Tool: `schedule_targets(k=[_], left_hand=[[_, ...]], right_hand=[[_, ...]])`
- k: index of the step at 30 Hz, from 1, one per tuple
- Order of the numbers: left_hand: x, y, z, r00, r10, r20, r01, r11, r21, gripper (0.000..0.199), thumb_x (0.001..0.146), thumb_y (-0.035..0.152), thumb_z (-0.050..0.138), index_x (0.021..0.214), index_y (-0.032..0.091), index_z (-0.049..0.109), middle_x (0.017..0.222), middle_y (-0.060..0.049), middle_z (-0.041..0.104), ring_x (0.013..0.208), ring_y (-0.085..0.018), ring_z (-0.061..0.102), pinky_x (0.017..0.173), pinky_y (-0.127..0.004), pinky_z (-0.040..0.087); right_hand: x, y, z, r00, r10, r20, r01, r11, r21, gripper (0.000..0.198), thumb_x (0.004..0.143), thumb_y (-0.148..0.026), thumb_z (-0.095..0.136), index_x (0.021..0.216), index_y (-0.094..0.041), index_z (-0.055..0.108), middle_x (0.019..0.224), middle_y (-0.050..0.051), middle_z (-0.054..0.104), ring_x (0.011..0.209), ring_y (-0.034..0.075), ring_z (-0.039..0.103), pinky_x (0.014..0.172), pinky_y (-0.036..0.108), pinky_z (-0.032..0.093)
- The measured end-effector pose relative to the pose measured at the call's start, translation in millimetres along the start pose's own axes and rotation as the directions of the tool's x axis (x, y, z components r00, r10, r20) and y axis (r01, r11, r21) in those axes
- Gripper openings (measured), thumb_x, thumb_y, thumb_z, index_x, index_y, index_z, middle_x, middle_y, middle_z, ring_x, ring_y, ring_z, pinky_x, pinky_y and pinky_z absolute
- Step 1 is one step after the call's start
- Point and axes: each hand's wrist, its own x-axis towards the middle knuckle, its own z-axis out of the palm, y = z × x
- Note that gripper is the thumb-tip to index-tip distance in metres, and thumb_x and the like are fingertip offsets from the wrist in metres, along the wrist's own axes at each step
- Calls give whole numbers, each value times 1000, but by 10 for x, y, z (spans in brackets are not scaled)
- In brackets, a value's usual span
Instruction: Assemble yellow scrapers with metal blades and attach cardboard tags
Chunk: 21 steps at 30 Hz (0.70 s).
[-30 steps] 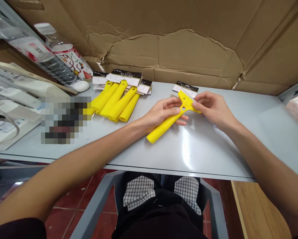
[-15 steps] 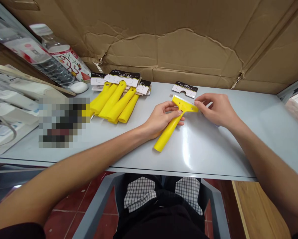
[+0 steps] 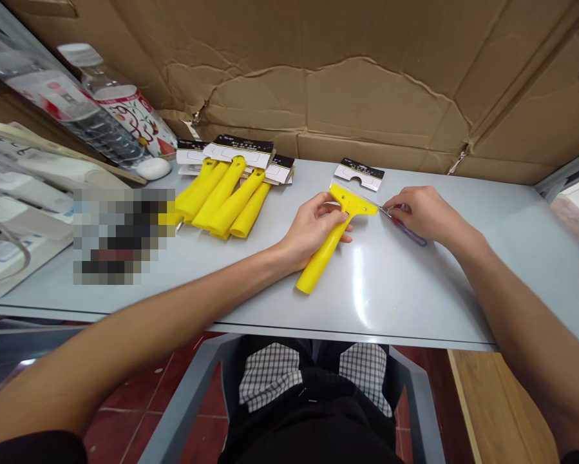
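Observation:
My left hand [image 3: 313,232] is closed around the neck of a yellow scraper [image 3: 325,254], thumb lying across it just below the head. The scraper's wide head with its metal blade edge faces away from me, and its handle slants down toward the table's front edge. At the right corner of the head, my right hand [image 3: 427,212] has its fingers closed on a slim tool [image 3: 409,233] with a metal tip and a red and dark purple handle. The tip is right by the head's corner. The tool's exact kind is not clear, since fingers cover part of it.
A black-and-white header card [image 3: 359,174] lies behind the scraper. Several yellow scraper handles with cards [image 3: 221,196] are piled to the left. Farther left are plastic bottles [image 3: 134,116], a white mouse [image 3: 154,169] and a blurred-out patch. A cardboard wall [image 3: 318,90] stands behind the table.
The slim tool has come into view between my right fingers, which have drawn slightly right from the scraper's corner. The scraper in my left hand has shifted a little left.

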Motion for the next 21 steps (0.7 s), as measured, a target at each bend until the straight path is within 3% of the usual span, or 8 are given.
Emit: schedule_targets(k=[6, 10, 15, 18, 21], left_hand=[[-3, -1, 7, 999, 25, 32, -25, 999, 25, 27, 91, 17, 71, 118, 17, 68, 122, -11, 71, 79, -15, 76, 62, -27, 65], [-22, 2, 23, 999, 31, 41, -33, 998, 52, 24, 92, 16, 71, 116, 14, 70, 124, -12, 71, 76, -14, 76, 62, -27, 66], [-84, -46, 30, 989, 109, 105, -124, 980, 155, 15, 89, 18, 74, 102, 16, 68, 115, -9, 69, 75, -14, 76, 62, -28, 66], [-126, -68, 38, 973, 148, 177, -183, 962, 204, 18, 86, 19, 78, 99, 17, 65, 111, -7, 70, 73, -14, 75, 60, -27, 65], [-147, -67, 49, 973, 148, 179, -186, 958, 220, 18, 87, 20, 78, 98, 17, 64, 110, -7, 70, 73, -14, 76, 59, -28, 66]], right_hand=[[27, 53, 31, 1000, -26, 9, 26, 1000, -10, 23, 90, -16, 64, 91, -24, 86, 96, 8, 79, 83, 25, 66, 79, 42, 51], [12, -25, -54, 998, -3, -56, 5, 999, 33, 14, 94, -23, 68, 87, -25, 81, 94, 8, 77, 80, 26, 66, 77, 43, 49], [-71, -384, -124, 965, -118, -234, 164, 969, 187, 14, 99, -32, 68, 88, -30, 76, 92, 6, 76, 84, 27, 66, 83, 45, 50], [-122, -562, -91, 959, -180, -221, 236, 936, 260, 13, 99, -33, 70, 87, -31, 75, 93, 6, 76, 90, 29, 67, 86, 47, 51], [-146, -617, -51, 953, -217, -212, 275, 915, 295, 12, 98, -33, 72, 87, -31, 77, 97, 7, 76, 94, 30, 68, 87, 47, 51]])
